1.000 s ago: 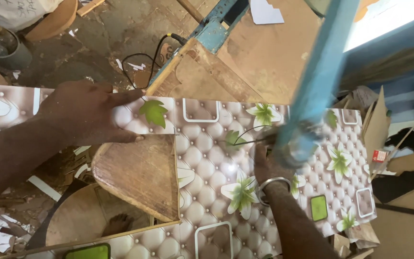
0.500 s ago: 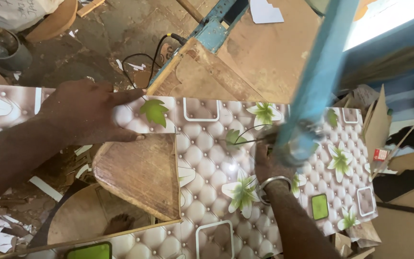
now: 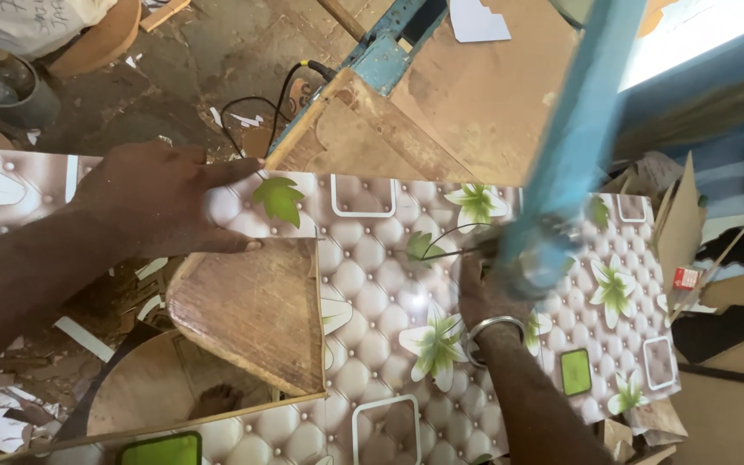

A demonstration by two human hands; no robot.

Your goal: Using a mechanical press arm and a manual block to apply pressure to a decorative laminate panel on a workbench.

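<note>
Workshop floor, dusty, littered with offcuts, a black cable (image 3: 256,108) and a grey pot (image 3: 23,95) at the top left corner of view.

Left: left hand (image 3: 152,202) lies flat, fingers spread and extended, palm down on the top left edge of a patterned panel (image 3: 372,284) (quilted beige print, white flowers, green leaves and squares). It grips nothing; it only presses. Just below it a curved wood piece (image 3: 256,310) lies on the panel, its straight edge running down the sheet.

Centre: panel spans the view from the left edge to the right, resting over boards (image 3: 372,142) and scrap; its support underneath is mostly hidden.

Right: right hand (image 3: 488,288), metal bangle (image 3: 492,331) at the wrist, is closed around a blurred tool at the foot of a blue bar (image 3: 574,146) that slants up to the top edge. What the tool is, and whether its tip touches the panel, I cannot tell through the blur. Cardboard scraps (image 3: 678,228) lie beyond the panel's right edge.

Judgement on doing this step well: the panel looks thin and springy, so the pressing hand should stay flat and near the working line to stop chatter, yet clear of the tool's path. The wood piece would serve better as a guide if held fast. Uneven support beneath risks a cracked or wandering edge; steady, light strokes seem safer than force.
</note>
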